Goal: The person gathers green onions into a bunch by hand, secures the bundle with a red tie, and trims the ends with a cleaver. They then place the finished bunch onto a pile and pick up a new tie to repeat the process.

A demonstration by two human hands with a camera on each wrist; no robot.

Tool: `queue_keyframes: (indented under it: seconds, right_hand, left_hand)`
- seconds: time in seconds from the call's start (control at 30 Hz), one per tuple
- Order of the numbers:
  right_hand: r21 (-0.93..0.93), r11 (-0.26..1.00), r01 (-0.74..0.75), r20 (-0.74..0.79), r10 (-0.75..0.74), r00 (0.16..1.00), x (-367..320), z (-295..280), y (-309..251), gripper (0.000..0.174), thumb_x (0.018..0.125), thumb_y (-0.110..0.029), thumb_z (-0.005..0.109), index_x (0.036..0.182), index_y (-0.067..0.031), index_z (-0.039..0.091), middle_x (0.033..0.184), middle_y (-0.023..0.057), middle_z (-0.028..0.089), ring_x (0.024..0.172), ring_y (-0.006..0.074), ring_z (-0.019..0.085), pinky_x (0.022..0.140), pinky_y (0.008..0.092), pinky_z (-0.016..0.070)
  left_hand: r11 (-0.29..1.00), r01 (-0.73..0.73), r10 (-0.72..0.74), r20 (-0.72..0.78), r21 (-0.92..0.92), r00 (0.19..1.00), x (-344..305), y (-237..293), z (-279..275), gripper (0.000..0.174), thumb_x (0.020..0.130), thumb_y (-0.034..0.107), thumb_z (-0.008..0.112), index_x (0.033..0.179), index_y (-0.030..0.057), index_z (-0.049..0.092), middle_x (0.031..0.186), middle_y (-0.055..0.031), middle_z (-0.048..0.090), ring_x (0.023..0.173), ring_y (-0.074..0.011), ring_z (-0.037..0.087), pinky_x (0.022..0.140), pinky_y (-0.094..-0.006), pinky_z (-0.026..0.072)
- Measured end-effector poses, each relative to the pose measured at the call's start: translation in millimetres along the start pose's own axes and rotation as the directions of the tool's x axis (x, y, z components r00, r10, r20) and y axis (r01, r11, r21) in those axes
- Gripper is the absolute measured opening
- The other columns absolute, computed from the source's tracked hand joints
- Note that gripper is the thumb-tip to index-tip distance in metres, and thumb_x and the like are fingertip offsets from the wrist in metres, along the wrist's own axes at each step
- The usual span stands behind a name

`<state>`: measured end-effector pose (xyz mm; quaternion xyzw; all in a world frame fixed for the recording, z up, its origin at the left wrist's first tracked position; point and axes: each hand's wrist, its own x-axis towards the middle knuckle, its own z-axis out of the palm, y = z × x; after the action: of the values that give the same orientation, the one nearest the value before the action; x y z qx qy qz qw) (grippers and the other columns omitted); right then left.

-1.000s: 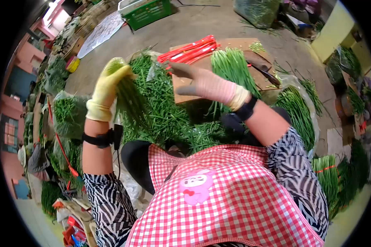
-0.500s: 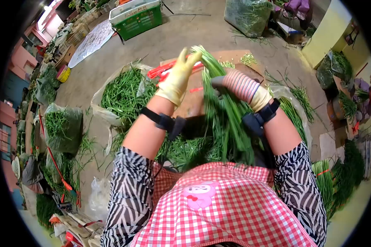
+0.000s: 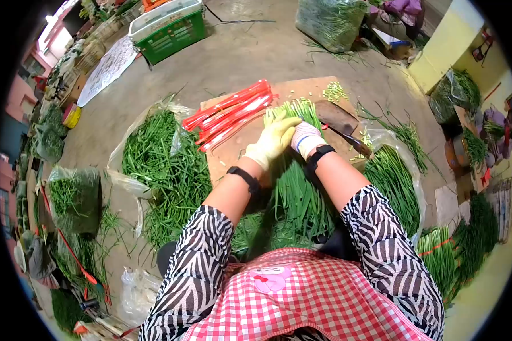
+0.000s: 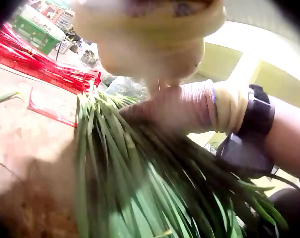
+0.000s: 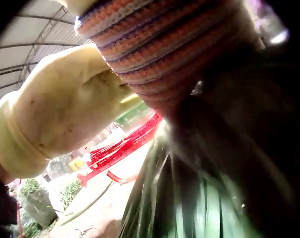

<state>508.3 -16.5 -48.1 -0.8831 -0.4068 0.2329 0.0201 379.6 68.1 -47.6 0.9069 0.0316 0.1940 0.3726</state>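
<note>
A bundle of green stalks [image 3: 301, 111] lies with its pale ends on the wooden board [image 3: 227, 165], its leaves hanging over the near edge. The right hand [image 3: 307, 138], in a striped glove, grips the bundle below the pale ends; in the left wrist view the right hand [image 4: 172, 109] lies across the stalks [image 4: 135, 173]. My left hand [image 3: 274, 139], yellow-gloved, rests with extended fingers over the bundle's upper part, against the right hand. The right wrist view has the left hand [image 5: 66, 99] beside the striped right hand [image 5: 160, 49]; its fingertips are hidden.
Red ties [image 3: 233, 113] lie on the board's left, a dark-bladed knife [image 3: 350, 139] on its right. Loose greens [image 3: 165, 153] fill a plastic sheet at left; more stalks [image 3: 392, 182] lie at right. A green crate [image 3: 170, 37] stands at the back.
The left hand has come from the left side to the board, and its handful is no longer separately visible. The bundle, lifted and tilted half a second ago, is now lower, with both hands together at it.
</note>
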Motion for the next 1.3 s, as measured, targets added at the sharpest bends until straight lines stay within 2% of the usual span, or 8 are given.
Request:
queue_keyframes:
  seconds: [0.13,0.23,0.43,0.5,0.53,0.63,0.87,1.3]
  right_hand:
    - [0.050,0.816,0.576,0.146,-0.576,0.804,-9.1,-32.3,17.1,0.046,0.102,-0.041,0.046,0.129,-0.0128,0.071,0.133,0.0166,0.070,0.118,0.0348,0.068,0.099,0.0446,0.0533]
    - [0.010,0.954,0.300,0.304,-0.289,0.908,-56.8,-107.0,49.7,0.046,0.099,-0.040,0.051,0.122,-0.0061,0.072,0.107,0.0192,0.077,0.090,0.0331,0.072,0.087,0.0428,0.0566]
    - [0.822,0.566,0.061,-0.169,0.140,0.976,-189.4,-180.8,259.0,0.034,0.105,-0.026,0.058,0.128,-0.0051,0.070,0.104,0.0082,0.076,0.079,0.0194,0.070,0.078,0.0350,0.0592]
    - [0.426,0.876,-0.226,-0.048,0.271,0.961,-199.0,-158.1,352.0,0.030,0.094,-0.023,0.062,0.115,-0.0057,0.076,0.093,0.0143,0.076,0.076,0.0216,0.070,0.076,0.0364,0.0577]
    - [0.645,0.726,-0.238,-0.009,0.318,0.948,-216.6,-127.2,370.0,0.035,0.088,-0.026,0.065,0.117,-0.0088,0.076,0.090,0.0150,0.075,0.074,0.0246,0.070,0.077,0.0372,0.0573]
    - [0.083,0.940,-0.331,-0.056,0.336,0.940,-212.4,-31.9,416.4,0.057,0.086,-0.029,0.069,0.140,-0.0101,0.065,0.133,0.0238,0.068,0.126,0.0379,0.063,0.109,0.0426,0.0492]
    - [0.191,0.900,-0.391,-0.273,0.431,0.860,-93.0,56.8,475.8,0.043,0.093,-0.006,0.052,0.131,-0.0112,0.071,0.124,0.0258,0.069,0.119,0.0413,0.066,0.104,0.0480,0.0517]
    - [0.288,0.599,-0.747,-0.142,0.798,0.585,-37.5,68.3,531.8,0.037,0.094,-0.031,0.066,0.121,-0.0073,0.075,0.125,0.0229,0.071,0.119,0.0388,0.068,0.101,0.0482,0.0546]
  left_hand:
    - [0.980,0.129,-0.125,0.036,-0.153,0.992,10.6,-24.5,18.2,0.041,0.109,0.033,0.044,0.142,0.0163,0.062,0.152,-0.0132,0.056,0.152,-0.0421,0.034,0.126,-0.0503,0.0237]
    - [0.958,-0.053,0.028,0.091,0.280,0.995,-1.7,-18.9,29.2,0.038,0.105,0.030,0.054,0.139,0.0154,0.063,0.150,-0.0093,0.056,0.151,-0.0404,0.036,0.124,-0.0574,0.0262]
    - [0.882,-0.137,0.142,0.023,0.452,0.990,-5.7,-8.6,49.5,0.044,0.099,0.022,0.062,0.142,0.0124,0.061,0.147,-0.0124,0.057,0.147,-0.0427,0.038,0.123,-0.0585,0.0270]
    - [0.895,-0.151,0.151,0.033,0.421,0.988,-2.2,-3.1,50.3,0.044,0.098,0.020,0.062,0.141,0.0115,0.061,0.147,-0.0133,0.057,0.147,-0.0427,0.038,0.123,-0.0583,0.0265]
    - [0.897,-0.158,0.160,0.030,0.413,0.987,-1.5,-0.3,50.7,0.044,0.098,0.019,0.062,0.141,0.0113,0.061,0.148,-0.0136,0.056,0.148,-0.0429,0.038,0.123,-0.0583,0.0262]
    - [0.884,-0.145,0.127,0.071,0.445,0.989,-0.2,9.6,49.6,0.045,0.097,0.015,0.061,0.142,0.0097,0.060,0.148,-0.0148,0.056,0.148,-0.0438,0.038,0.125,-0.0566,0.0253]
    - [0.852,-0.126,0.074,0.121,0.508,0.990,-0.7,11.9,45.3,0.050,0.093,0.009,0.062,0.143,0.0089,0.058,0.148,-0.0155,0.055,0.148,-0.0448,0.036,0.127,-0.0575,0.0213]
    - [0.879,-0.014,-0.036,0.094,0.476,0.995,4.9,28.5,52.7,0.056,0.087,0.001,0.059,0.143,0.0074,0.059,0.150,-0.0161,0.052,0.152,-0.0441,0.032,0.127,-0.0559,0.0229]
